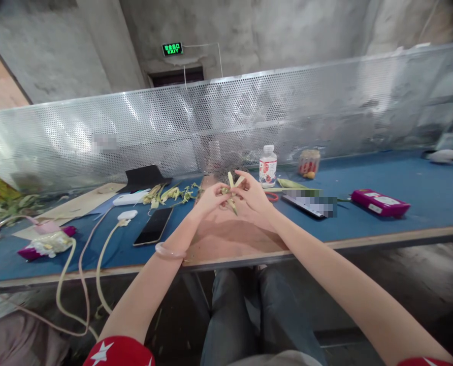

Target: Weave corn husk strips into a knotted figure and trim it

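Over the bare wooden strip of the table (234, 234), both of my hands meet around a small pale green folded leaf piece (231, 193). My left hand (212, 197) pinches it from the left, fingers bent together. From the right, my right hand (252, 193) grips the same piece between thumb and fingers, with pale tips sticking up between the hands. A dark wiry tangle (234, 174) lies just behind them. To the right of my right hand is a red ring (272, 196), close to a long green leaf (291, 185).
A white bottle (268, 168) and a jar (309, 163) stand behind right. Two phones (155, 226) (306, 204) flank my arms. A magenta pack (380, 203) lies right. Cables (101, 264) and yellowish plant pieces (169, 193) are left. A perforated metal screen (173, 127) rises behind.
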Tool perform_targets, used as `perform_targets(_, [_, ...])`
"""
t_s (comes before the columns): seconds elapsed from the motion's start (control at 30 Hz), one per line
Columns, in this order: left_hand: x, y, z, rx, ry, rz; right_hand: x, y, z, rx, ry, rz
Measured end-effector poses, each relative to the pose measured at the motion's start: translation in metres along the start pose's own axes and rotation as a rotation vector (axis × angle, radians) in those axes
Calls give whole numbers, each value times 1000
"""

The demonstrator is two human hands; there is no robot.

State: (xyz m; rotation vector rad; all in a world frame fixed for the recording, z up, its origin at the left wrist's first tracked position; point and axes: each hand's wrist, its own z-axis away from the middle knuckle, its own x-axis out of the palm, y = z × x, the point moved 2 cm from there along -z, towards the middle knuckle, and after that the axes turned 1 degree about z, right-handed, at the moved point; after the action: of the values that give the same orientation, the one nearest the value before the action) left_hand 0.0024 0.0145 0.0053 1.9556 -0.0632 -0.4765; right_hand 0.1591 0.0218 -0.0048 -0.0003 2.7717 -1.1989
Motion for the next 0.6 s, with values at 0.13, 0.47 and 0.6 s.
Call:
perform_targets(0.13, [2, 0, 0, -25, -34, 94, 0, -1, 0, 16, 16, 31])
perform_targets(0.47, [6, -2, 0, -14, 26, -24, 4, -12, 9, -162, 4, 347])
perform_targets(0.6, [4, -5, -3, -37, 28, 82, 5, -18, 12, -174, 39, 266])
